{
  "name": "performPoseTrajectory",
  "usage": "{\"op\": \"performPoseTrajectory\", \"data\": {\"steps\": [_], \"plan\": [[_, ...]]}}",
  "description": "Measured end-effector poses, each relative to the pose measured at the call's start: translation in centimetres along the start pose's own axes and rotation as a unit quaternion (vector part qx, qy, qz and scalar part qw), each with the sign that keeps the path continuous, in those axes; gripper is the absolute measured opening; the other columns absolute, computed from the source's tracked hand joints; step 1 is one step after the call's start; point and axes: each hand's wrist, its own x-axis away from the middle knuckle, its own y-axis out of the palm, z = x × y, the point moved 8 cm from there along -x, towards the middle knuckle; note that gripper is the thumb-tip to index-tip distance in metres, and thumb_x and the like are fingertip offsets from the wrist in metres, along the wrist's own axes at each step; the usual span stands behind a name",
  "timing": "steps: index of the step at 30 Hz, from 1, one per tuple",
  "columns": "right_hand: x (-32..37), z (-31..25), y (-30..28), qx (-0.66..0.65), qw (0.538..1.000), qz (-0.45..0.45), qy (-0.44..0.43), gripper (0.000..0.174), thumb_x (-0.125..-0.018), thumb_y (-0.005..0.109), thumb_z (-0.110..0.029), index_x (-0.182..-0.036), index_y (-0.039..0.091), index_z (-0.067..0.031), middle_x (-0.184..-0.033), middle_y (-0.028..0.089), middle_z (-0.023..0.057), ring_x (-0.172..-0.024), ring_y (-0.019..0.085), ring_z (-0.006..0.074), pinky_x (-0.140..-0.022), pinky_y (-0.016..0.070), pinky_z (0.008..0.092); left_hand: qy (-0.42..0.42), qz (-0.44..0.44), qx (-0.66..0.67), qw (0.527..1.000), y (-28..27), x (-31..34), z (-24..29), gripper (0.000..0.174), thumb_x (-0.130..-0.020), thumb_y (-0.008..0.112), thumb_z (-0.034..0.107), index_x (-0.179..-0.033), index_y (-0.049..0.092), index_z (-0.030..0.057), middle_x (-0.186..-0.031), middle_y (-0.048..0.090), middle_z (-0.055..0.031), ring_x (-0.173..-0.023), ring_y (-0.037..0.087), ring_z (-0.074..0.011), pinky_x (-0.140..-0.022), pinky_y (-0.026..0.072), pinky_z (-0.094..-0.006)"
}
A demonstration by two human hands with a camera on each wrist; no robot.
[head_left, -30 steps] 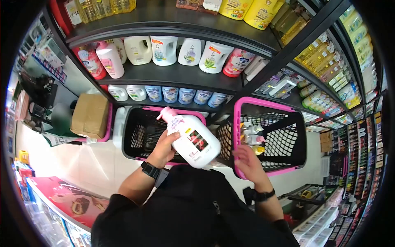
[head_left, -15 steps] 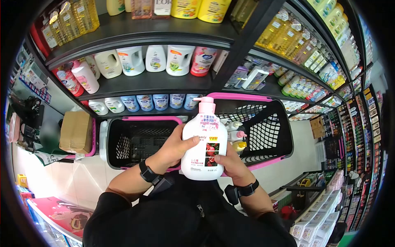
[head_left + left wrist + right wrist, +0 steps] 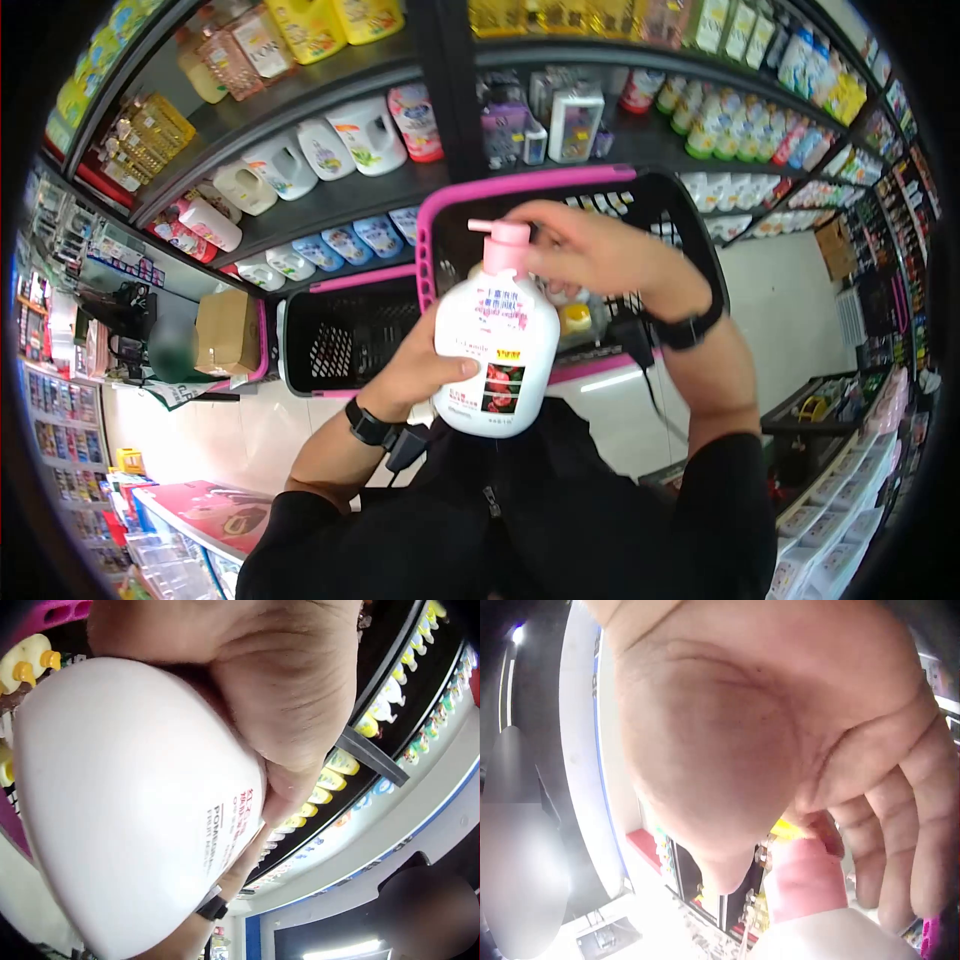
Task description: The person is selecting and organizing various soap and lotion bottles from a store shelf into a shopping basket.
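Note:
In the head view a white pump bottle (image 3: 497, 340) stands upright in front of my body, with a pink pump top (image 3: 507, 245) and a label of red fruit. My left hand (image 3: 425, 360) grips its left side, the thumb across the front. The left wrist view has that palm against the white bottle (image 3: 135, 802). My right hand (image 3: 610, 255) is up at the pump top, its fingertips partly hidden behind it. In the right wrist view the thumb (image 3: 724, 877) sits apart from the pink collar (image 3: 806, 881), while the other fingers hang loosely beyond it.
A black basket with a pink rim (image 3: 530, 180) sits behind the bottle, with a yellow-topped bottle (image 3: 576, 318) in it. To its left is another black basket (image 3: 350, 340), then a cardboard box (image 3: 227, 333). Shelves (image 3: 330, 195) of bottles rise in front.
The bottle came upright in front of me between both hands. My right hand then left its lower right side and rose to the pump top. The view swung right.

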Motion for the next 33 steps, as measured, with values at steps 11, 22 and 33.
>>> {"op": "performPoseTrajectory", "data": {"steps": [11, 22, 33], "plan": [[3.7, -1.9, -2.8, 0.296, 0.954, 0.042, -0.036, 0.036, -0.083, 0.074, -0.032, -0.095, 0.065, -0.0002, -0.084, 0.067, 0.0134, -0.072, 0.067, 0.0246, -0.062, 0.0515, 0.0349, 0.055, 0.061, -0.224, 0.971, 3.3, -1.8, -1.2, 0.094, -0.072, 0.087, 0.012, -0.148, 0.033, -0.0039, -0.137, 0.053, -0.0156, -0.128, 0.054, -0.0255, -0.11, 0.0415, -0.0392], [7.1, 6.2, -6.0, 0.508, 0.853, 0.116, -0.01, 0.038, -0.077, 0.078, -0.033, -0.094, 0.061, -0.0043, -0.078, 0.067, 0.0174, -0.074, 0.068, 0.0386, -0.065, 0.0525, 0.0458, 0.071, 0.379, -0.665, 0.64, -5.9, 4.7, -5.4, 0.059, -0.076, 0.079, 0.016, -0.127, 0.055, -0.0007, -0.138, 0.05, -0.0262, -0.129, 0.047, -0.0442, -0.109, 0.0404, -0.0483], [4.3, 20.9, -1.1, 0.53, 0.821, -0.189, 0.092, 0.05, -0.081, 0.07, -0.045, -0.102, 0.056, -0.0019, -0.081, 0.069, 0.0205, -0.076, 0.069, 0.0404, -0.07, 0.0541, 0.0506, 0.079, 0.443, -0.592, 0.668, -6.8, 5.7, -8.0, 0.04, -0.079, 0.071, 0.011, -0.116, 0.061, 0.0004, -0.15, 0.042, -0.0259, -0.134, 0.046, -0.0438, -0.111, 0.0387, -0.0467]]}}
